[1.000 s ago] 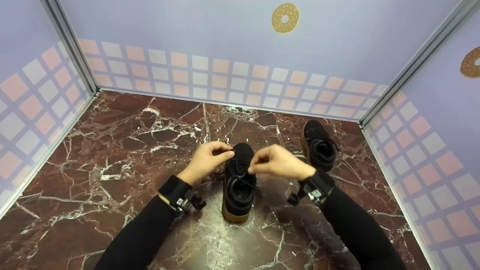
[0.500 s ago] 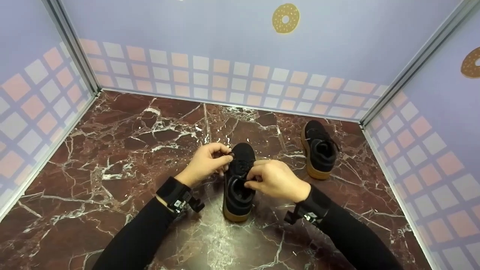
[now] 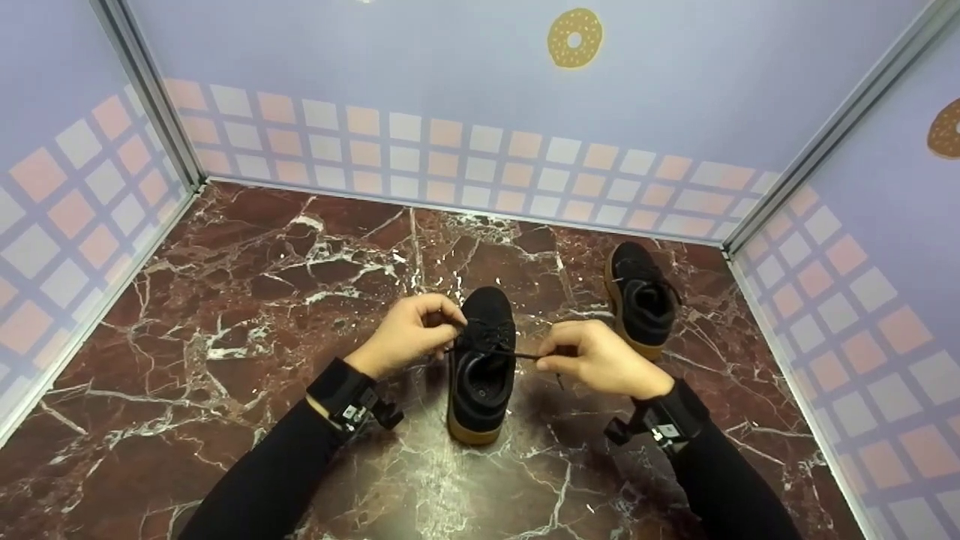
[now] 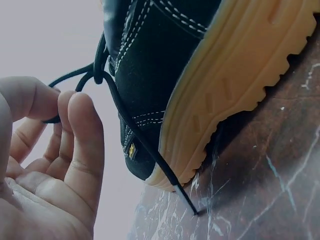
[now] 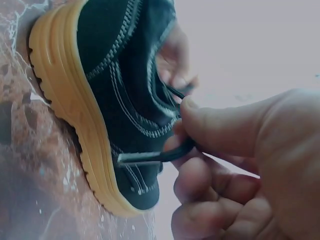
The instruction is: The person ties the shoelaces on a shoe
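A black shoe (image 3: 480, 412) with a tan sole stands upright on the floor, toe pointing away from me. At its left side my left hand (image 3: 409, 335) pinches a loop of the black shoelace (image 4: 82, 71) between thumb and fingers. From that knot a free lace end (image 4: 145, 140) hangs down along the shoe's side. To the right of the shoe, my right hand (image 3: 604, 360) pinches the other lace (image 3: 526, 356), stretched out from the shoe's throat. Its tip (image 5: 140, 158) pokes out past the fingers in the right wrist view.
A matching black shoe (image 3: 637, 292) stands behind and to the right, its laces loose. Purple wall panels (image 3: 480, 75) enclose the brown marbled floor (image 3: 247, 300) at the back and both sides.
My right hand went down to the shoe's throat, then moved off to the right, drawing the lace out straight. My left hand shifted slightly toward me, keeping its pinch.
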{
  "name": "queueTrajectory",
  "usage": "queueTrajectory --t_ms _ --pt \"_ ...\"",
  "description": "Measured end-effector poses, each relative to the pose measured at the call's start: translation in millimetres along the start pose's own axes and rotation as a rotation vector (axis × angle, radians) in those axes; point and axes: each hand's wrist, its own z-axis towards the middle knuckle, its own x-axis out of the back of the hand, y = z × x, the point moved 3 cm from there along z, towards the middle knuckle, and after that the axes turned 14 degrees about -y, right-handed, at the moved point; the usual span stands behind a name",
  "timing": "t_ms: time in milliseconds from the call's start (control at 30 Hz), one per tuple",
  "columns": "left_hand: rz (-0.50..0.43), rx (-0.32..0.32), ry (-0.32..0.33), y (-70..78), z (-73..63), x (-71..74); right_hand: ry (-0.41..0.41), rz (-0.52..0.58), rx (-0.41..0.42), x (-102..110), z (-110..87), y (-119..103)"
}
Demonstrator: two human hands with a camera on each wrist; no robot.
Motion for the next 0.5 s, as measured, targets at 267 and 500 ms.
queueTrajectory --t_ms 267,500 --pt "0.009 -0.009 -0.067 2.8 -1.7 -4.5 0.018 0.036 -0.058 3.5 -13.2 15.1" --pt "0.035 -0.013 -0.076 6.1 -1.9 -7.2 0.007 0.06 -0.088 -3.4 -11.8 16.5"
